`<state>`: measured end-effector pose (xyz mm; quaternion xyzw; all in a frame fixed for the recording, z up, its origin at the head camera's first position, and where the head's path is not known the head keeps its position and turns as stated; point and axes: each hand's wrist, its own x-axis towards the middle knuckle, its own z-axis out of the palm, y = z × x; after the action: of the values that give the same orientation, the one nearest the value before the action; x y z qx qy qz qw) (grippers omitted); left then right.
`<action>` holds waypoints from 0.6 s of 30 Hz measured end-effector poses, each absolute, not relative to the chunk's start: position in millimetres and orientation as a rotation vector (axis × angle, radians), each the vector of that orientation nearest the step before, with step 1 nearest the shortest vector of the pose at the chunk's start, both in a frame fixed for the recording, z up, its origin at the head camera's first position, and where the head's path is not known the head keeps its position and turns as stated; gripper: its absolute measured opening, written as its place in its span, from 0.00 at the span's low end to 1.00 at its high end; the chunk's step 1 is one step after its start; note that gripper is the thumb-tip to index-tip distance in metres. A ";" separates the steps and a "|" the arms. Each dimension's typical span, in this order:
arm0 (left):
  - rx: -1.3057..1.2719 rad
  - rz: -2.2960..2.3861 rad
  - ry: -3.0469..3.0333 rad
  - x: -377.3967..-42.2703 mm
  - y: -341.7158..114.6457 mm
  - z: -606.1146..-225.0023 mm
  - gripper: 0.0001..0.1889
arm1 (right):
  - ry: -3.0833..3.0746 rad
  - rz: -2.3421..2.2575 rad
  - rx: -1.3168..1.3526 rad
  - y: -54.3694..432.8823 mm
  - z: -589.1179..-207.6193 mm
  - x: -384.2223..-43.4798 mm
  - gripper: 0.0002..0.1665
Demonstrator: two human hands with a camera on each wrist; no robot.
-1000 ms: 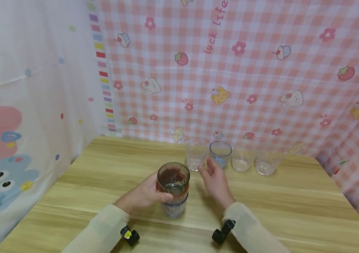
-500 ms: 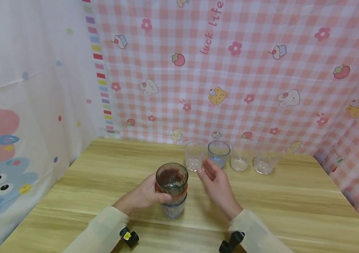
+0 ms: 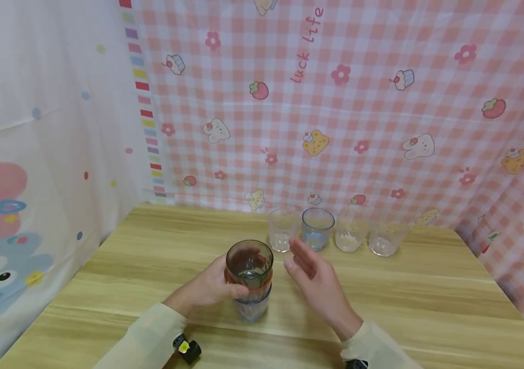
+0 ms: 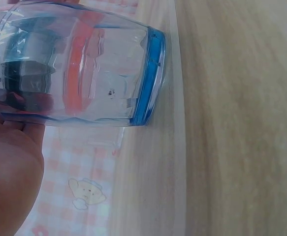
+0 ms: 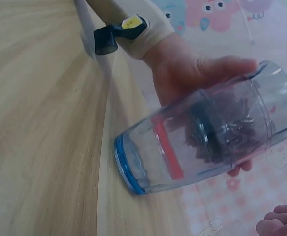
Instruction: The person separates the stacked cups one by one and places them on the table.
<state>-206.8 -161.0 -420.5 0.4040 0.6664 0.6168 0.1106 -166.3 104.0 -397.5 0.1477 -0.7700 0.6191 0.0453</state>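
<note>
A stack of nested see-through cups stands mid-table: a smoky grey cup (image 3: 249, 256) on top, an orange-red one (image 3: 264, 289) below it, and a blue-tinted cup (image 3: 252, 310) at the bottom. My left hand (image 3: 211, 287) grips this stack from the left, thumb across the near side and fingers behind. The left wrist view shows the bottom cup's blue base (image 4: 150, 76) low over the wood. To the right of the stack is my right hand (image 3: 319, 284), holding nothing, its fingers extended and a gap between it and the cups.
Along the back of the wooden table (image 3: 188, 225) stand a clear cup (image 3: 282, 236), a blue-rimmed cup (image 3: 318, 233), and two more clear cups, one (image 3: 349, 238) beside the other (image 3: 383, 241). Behind them hangs a pink checked cloth (image 3: 243, 128); a white printed cloth (image 3: 59, 154) hangs at left.
My right hand has drawn back from the blue-rimmed cup, towards me and slightly right. The left hand keeps its grip on the cup stack, which stays in place.
</note>
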 end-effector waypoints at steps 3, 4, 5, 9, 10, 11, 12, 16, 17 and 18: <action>1.188 1.820 1.941 -207.7 -161.2 -422.1 0.50 | -2.326 1.907 0.495 104.6 -395.9 -161.5 0.37; 1.196 1.823 1.935 -208.0 -161.1 -422.4 0.50 | -2.321 1.909 0.509 104.7 -395.2 -159.9 0.37; 1.201 1.825 1.931 -208.3 -161.0 -422.9 0.50 | -2.319 1.911 0.516 105.0 -394.7 -158.3 0.37; 1.210 1.830 1.927 -209.3 -160.9 -423.5 0.49 | -2.306 1.905 0.576 105.3 -393.6 -153.5 0.36; 1.212 1.828 1.932 -209.3 -161.1 -423.4 0.49 | -2.304 1.903 0.596 105.2 -393.3 -152.5 0.36; 1.207 1.826 1.937 -209.2 -161.3 -423.2 0.49 | -2.303 1.900 0.615 105.1 -393.2 -151.4 0.37; 1.204 1.824 1.939 -209.1 -161.4 -422.9 0.49 | -2.303 1.894 0.637 104.9 -393.1 -150.5 0.37; 1.191 1.812 1.945 -207.8 -162.1 -421.4 0.48 | -2.316 1.885 0.704 103.1 -392.3 -147.2 0.39; 1.189 1.811 1.941 -207.6 -162.1 -421.0 0.48 | -2.320 1.881 0.716 102.4 -392.1 -146.6 0.40; 1.190 1.811 1.938 -207.4 -162.0 -420.7 0.49 | -2.321 1.883 0.728 101.6 -391.9 -146.1 0.41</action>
<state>-207.4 -162.0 -420.7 0.4066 0.6622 0.6185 0.1169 -146.1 101.6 -391.9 0.2366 -0.7540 0.6119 0.0327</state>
